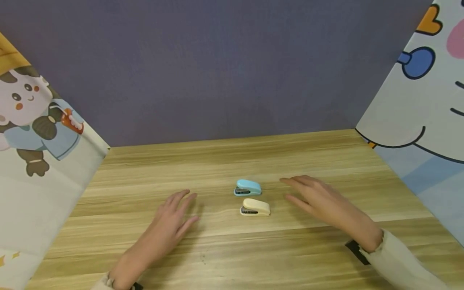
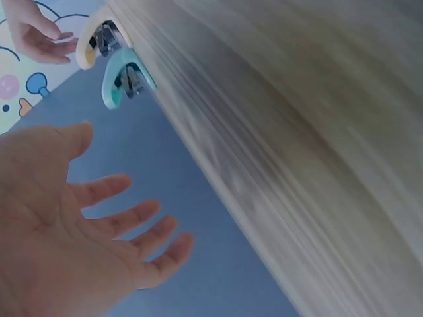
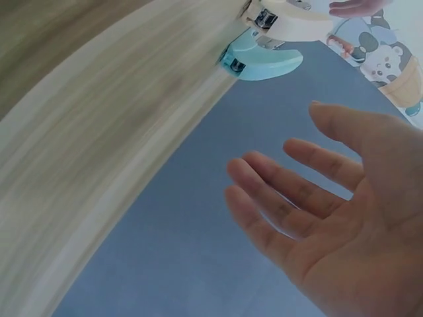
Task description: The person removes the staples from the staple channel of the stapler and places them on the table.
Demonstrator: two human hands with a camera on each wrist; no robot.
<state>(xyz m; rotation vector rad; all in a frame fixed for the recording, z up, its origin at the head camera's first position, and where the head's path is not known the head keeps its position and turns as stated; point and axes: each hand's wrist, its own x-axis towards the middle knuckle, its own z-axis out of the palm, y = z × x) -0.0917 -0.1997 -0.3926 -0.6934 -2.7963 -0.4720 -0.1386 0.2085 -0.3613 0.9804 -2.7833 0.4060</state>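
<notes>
Two small staplers lie side by side in the middle of the wooden table, a light blue stapler (image 1: pixel 249 187) farther back and a cream stapler (image 1: pixel 256 206) nearer. Both have their metal ends toward the left. To their left is my left hand (image 1: pixel 169 222), fingers spread and holding nothing. My right hand (image 1: pixel 319 201) hovers on the other side, its fingers loosely extended toward the staplers without touching them. In the left wrist view, the palm of the left hand (image 2: pixel 73 231) faces the camera, bare. The right wrist view likewise shows the right hand (image 3: pixel 350 205) with nothing in it.
The wood-grain tabletop (image 1: pixel 224 253) runs back to a dark grey-blue panel (image 1: pixel 224 72). Cartoon-printed side panels stand at the left (image 1: pixel 40 133) and the right (image 1: pixel 417 100). Dark bands show at both wrists, below light sleeves.
</notes>
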